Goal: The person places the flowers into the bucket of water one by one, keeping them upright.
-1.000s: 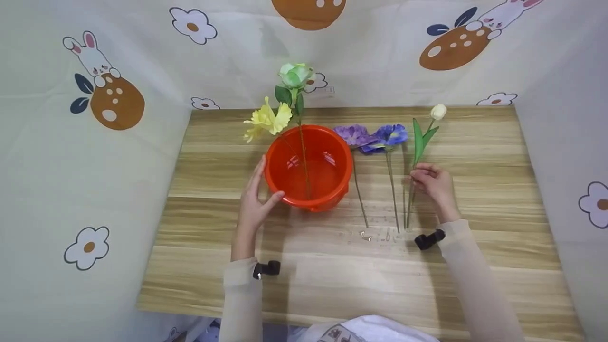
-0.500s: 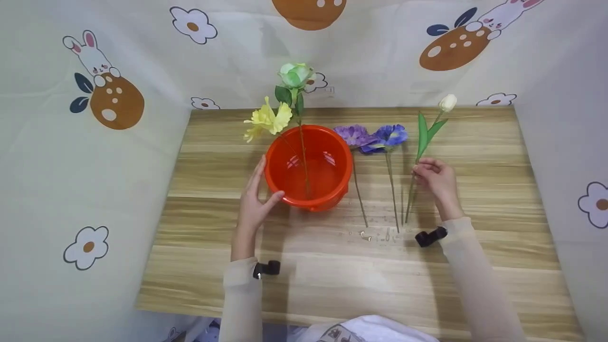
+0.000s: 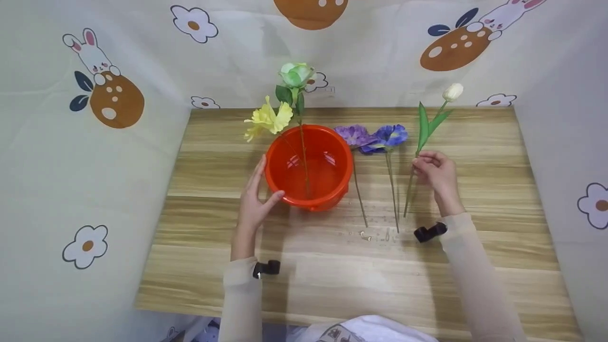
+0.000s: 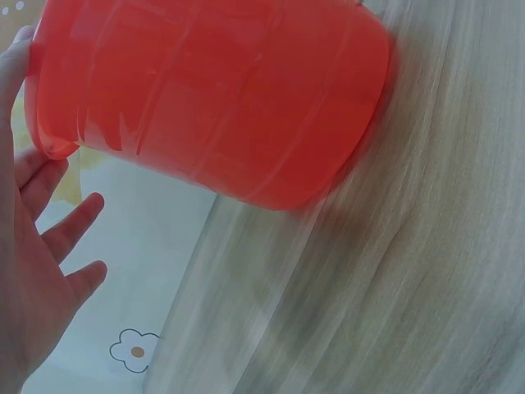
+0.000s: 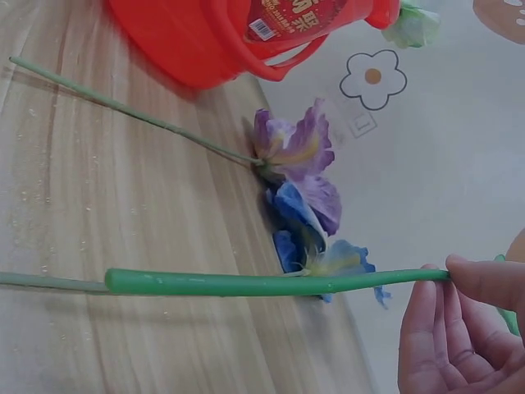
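Observation:
In the head view an orange-red plastic bucket (image 3: 328, 179) stands on the wooden table. My left hand (image 3: 254, 204) rests at its left rim, thumb and straight fingers spread apart; in the left wrist view some fingertips (image 4: 57, 171) touch the bucket's edge. A pale green rose (image 3: 295, 76) and a yellow flower (image 3: 270, 118) lean in the bucket. With thumb and fingertips my right hand (image 3: 437, 178) pinches the stem of a white artificial tulip (image 3: 423, 129), whose green stem (image 5: 221, 285) hangs above the table, cut end downward.
Between bucket and tulip, a purple flower (image 3: 355, 136) and a blue flower (image 3: 392, 135) lie on the table, stems pointing toward the person. Small clear droplets or bits (image 3: 365, 236) dot the wood near their ends. Printed cloth (image 3: 228, 61) hangs behind the table.
My right hand has raised the tulip, moving slightly up and away from the person; its bloom now sits higher and further right. My left hand and the bucket stay put.

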`<action>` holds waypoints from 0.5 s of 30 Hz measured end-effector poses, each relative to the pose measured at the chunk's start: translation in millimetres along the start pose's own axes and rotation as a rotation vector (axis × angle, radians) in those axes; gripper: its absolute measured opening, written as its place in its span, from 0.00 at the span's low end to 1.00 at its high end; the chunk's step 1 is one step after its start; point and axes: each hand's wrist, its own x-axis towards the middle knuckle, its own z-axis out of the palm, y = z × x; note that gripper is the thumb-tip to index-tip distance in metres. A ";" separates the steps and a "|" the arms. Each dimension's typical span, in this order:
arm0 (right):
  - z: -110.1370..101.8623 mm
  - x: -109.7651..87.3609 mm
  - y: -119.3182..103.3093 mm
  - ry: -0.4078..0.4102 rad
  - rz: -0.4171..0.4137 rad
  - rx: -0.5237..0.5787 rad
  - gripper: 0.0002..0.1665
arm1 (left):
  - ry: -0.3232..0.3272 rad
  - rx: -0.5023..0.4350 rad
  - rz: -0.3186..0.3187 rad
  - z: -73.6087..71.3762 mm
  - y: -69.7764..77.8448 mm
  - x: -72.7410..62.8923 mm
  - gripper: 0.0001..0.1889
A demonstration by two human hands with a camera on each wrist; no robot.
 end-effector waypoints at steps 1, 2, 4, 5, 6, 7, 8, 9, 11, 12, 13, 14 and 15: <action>0.8 -0.2 -1.5 -0.001 -0.012 -0.001 0.09 | -0.002 0.004 -0.003 -0.2 0.5 0.0 0.48; 1.6 0.1 -2.8 -0.001 -0.023 0.005 0.10 | -0.003 0.005 -0.006 -0.3 0.6 0.1 0.48; 2.7 1.7 -4.7 -0.002 -0.041 0.017 0.09 | -0.003 0.004 -0.009 -0.3 0.3 0.1 0.48; 3.0 2.9 -5.3 -0.002 -0.047 0.018 0.09 | -0.003 0.005 -0.009 -0.3 0.3 0.1 0.48; 3.3 4.2 -5.7 -0.001 -0.052 0.016 0.09 | -0.002 0.006 -0.009 -0.2 0.4 0.1 0.48; 3.5 5.9 -5.9 0.001 -0.056 0.021 0.09 | -0.001 0.001 -0.009 -0.1 0.5 0.2 0.48; 3.7 7.7 -6.0 0.001 -0.058 0.024 0.09 | -0.001 -0.002 -0.007 0.1 0.4 0.4 0.48; 3.8 9.5 -5.9 0.002 -0.058 0.028 0.09 | 0.000 -0.002 -0.007 0.2 0.3 0.5 0.48; 4.0 12.8 -5.7 -0.001 -0.055 0.037 0.09 | -0.002 -0.006 -0.004 0.3 0.3 0.7 0.48; 4.1 13.9 -5.9 -0.004 -0.056 0.042 0.10 | -0.001 -0.009 -0.002 0.4 0.2 0.8 0.47; 4.4 15.1 -6.2 -0.009 -0.055 0.050 0.10 | -0.002 -0.014 0.002 0.5 0.0 1.0 0.47; 4.7 15.9 -6.6 -0.016 -0.058 0.058 0.10 | -0.001 -0.014 0.004 0.7 -0.3 1.1 0.47; 5.3 16.5 -7.3 -0.022 -0.059 0.067 0.10 | -0.001 -0.014 0.006 0.7 -0.6 1.0 0.47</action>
